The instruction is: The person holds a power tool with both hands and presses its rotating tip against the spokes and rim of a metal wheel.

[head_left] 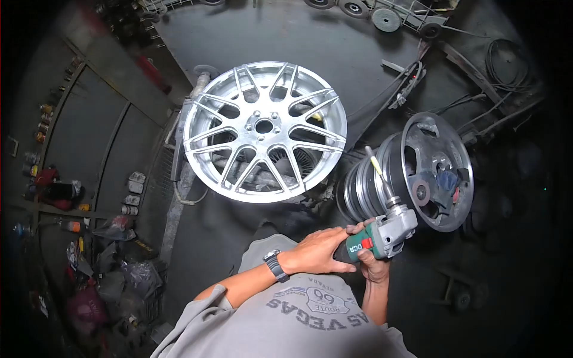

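A green electric grinder point(353, 246) with a red switch and a silver gear head is held in front of my chest. From its head a thin shaft point(376, 164) with a pale yellow section sticks up and away from me. My left hand point(319, 249), with a watch on its wrist, lies closed around the grinder's rear end. Closed on the grinder body beside the switch is my right hand point(374, 267); part of its grip is hidden. Beyond them, a bright silver multi-spoke wheel rim point(264, 126) rests face up on a support, apart from both hands.
Stacked wheel rims point(439, 173) stand at the right, near the grinder head; a small abrasive disc point(421, 192) shows against the front one. Cables point(412, 80) hang behind. Shelves with bottles and bags point(113, 271) line the left. Wheeled carts point(386, 19) stand at the back.
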The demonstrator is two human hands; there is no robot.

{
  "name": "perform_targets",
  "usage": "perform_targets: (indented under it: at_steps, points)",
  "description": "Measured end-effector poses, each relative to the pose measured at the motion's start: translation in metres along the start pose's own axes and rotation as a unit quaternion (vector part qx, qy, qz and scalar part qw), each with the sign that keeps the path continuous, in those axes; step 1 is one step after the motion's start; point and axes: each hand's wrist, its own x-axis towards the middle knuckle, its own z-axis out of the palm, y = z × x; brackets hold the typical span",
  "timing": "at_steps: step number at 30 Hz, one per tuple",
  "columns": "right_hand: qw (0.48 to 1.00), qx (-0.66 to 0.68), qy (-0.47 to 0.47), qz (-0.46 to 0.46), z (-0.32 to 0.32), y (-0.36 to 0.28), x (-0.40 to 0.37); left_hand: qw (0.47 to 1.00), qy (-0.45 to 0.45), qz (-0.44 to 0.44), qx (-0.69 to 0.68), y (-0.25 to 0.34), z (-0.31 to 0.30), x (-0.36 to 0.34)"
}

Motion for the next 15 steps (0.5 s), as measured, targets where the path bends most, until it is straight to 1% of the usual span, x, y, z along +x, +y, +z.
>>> perform_targets:
  at_steps: [1,2,3,4,6,7,8,9,10,11,12,14,15]
  points:
    - [1.000,-0.016,0.011,-0.002,-0.002,0.000,0.001,1.000,0.003,-0.003,0.003,-0.001,-0.005,-0.002]
    - [1.000,-0.012,0.008,0.000,-0.005,-0.002,0.003,0.998,-0.030,-0.052,-0.004,-0.002,-0.011,-0.004]
    - [0.999,-0.041,0.024,-0.012,-0.007,-0.004,0.004,0.993,-0.063,-0.098,-0.013,-0.004,-0.016,-0.007]
    - [0.996,-0.071,0.039,-0.024,-0.008,-0.007,0.007,0.993,-0.062,-0.098,-0.013,-0.010,-0.021,-0.010]
    - [0.994,-0.090,0.057,-0.036,-0.009,-0.010,0.009,0.992,-0.003,-0.119,0.039,-0.023,-0.027,-0.022]
    - [0.987,-0.117,0.097,-0.044,-0.010,-0.011,0.011,0.990,0.027,-0.123,0.055,-0.025,-0.032,-0.026]
    - [0.979,-0.144,0.135,-0.054,-0.009,-0.012,0.012,0.991,0.027,-0.123,0.052,-0.027,-0.040,-0.028]
    - [0.970,-0.173,0.160,-0.057,-0.006,-0.015,0.015,0.988,0.048,-0.143,0.018,-0.028,-0.047,-0.029]
    - [0.969,-0.177,0.163,-0.055,-0.007,-0.015,0.014,0.984,0.068,-0.162,-0.018,-0.031,-0.053,-0.032]
    - [0.967,-0.177,0.179,-0.049,-0.010,-0.016,0.012,0.976,0.126,-0.163,-0.070,-0.031,-0.059,-0.034]
    - [0.964,-0.177,0.195,-0.044,-0.009,-0.017,0.013,0.967,0.175,-0.163,-0.093,-0.033,-0.067,-0.038]
    - [0.960,-0.184,0.204,-0.050,-0.005,-0.017,0.010,0.926,0.314,-0.171,-0.126,-0.048,-0.073,-0.055]
    - [0.967,-0.154,0.201,-0.043,-0.004,-0.022,0.012,0.900,0.374,-0.189,-0.122,-0.060,-0.080,-0.063]
